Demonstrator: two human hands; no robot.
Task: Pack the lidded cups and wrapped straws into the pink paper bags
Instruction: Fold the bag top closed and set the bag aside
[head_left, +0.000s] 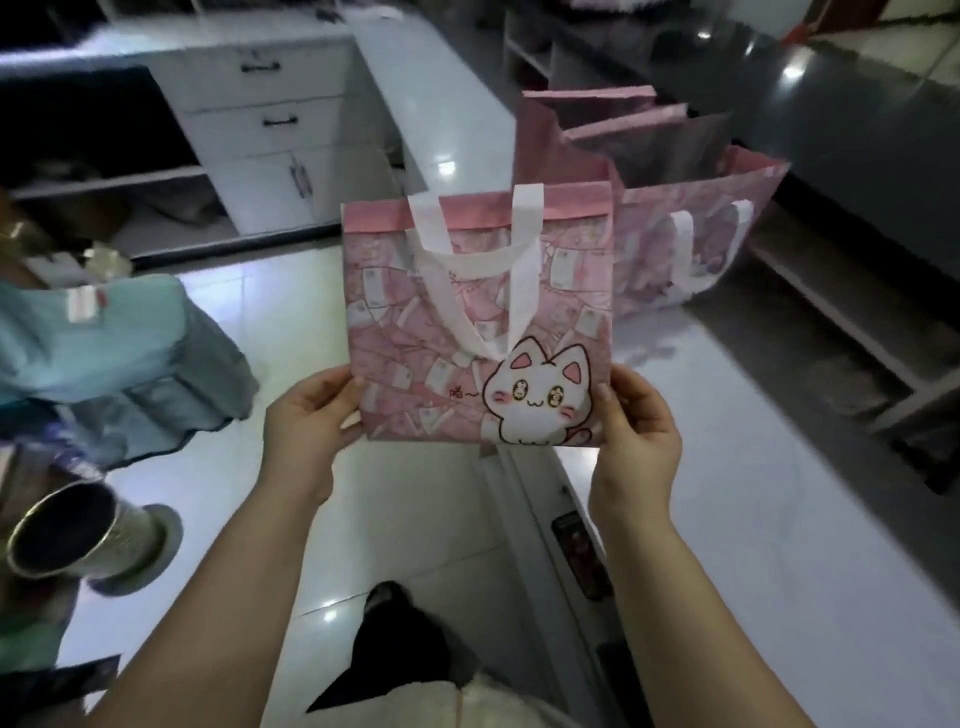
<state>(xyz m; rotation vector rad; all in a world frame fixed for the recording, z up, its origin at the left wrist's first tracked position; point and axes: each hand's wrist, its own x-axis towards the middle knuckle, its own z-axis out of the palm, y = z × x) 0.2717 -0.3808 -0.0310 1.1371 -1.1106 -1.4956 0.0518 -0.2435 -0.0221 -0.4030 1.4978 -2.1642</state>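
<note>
Left grip (311, 415): fingers curled behind the lower left corner of the pink bag (447, 332), thumb pressed on its printed front
Right grip (641, 421): pinched the lower right corner of the same bag, thumb lying just beside the cat print (540, 400)
Pink bag: hung upright in the air between the two grips, flat, printed face toward the person, above the counter edge and the floor (249, 322)
White handles (522, 260): drooped down over the front of the bag, their loop reaching almost to the cat's ears
Other pink bags (691, 244): stood in a row just behind the held one, mouths open; I could not see what was inside them
Counter (753, 519): glossy white, on the person's right, carrying that row of bags
Metal cup (67, 530): far left, tilted, its open mouth turned toward the person
Light blue bag (104, 338): left of the held bag, well apart from it
Drawer cabinet (260, 104): white with dark pulls, against the far side of the room
Dark shoe (384, 597): on the shiny floor tiles below the forearms
</note>
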